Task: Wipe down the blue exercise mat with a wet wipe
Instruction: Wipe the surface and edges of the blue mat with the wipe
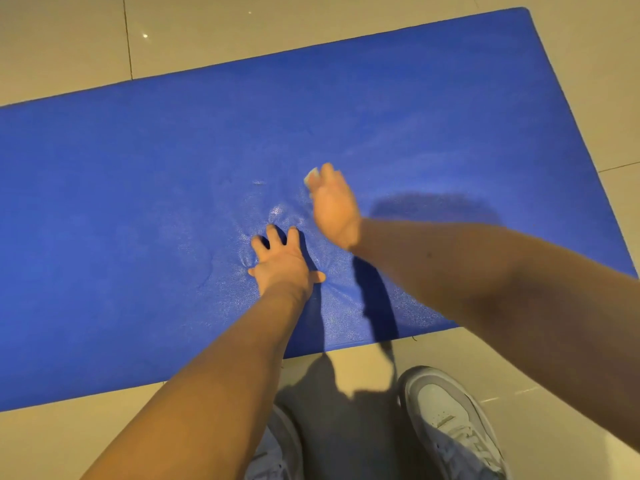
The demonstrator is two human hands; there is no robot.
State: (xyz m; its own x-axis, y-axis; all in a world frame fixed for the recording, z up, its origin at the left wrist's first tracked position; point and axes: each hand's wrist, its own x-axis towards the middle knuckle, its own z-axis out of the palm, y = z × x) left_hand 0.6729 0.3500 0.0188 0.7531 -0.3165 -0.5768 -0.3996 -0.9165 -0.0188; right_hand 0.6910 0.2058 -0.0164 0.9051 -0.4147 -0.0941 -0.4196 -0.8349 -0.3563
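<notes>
A long blue foam exercise mat (138, 202) lies flat on a beige tiled floor (62, 39), seen from above by a person crouching at its near edge. The left hand (284, 261) presses down on the mat, fingers spread and straight, dimpling the foam around it. Just beyond and to the right of it, the right hand (332, 206) is turned on edge. Its fingers appear to be closed around a small white wet wipe (312, 175), though blur hides the exact grip; only a corner of the wipe shows at the fingertips.

The foam around both hands has a faint speckled sheen, probably dampness from wiping. Far to the left of the left hand the mat looks matte, so the job is likely about half done.
</notes>
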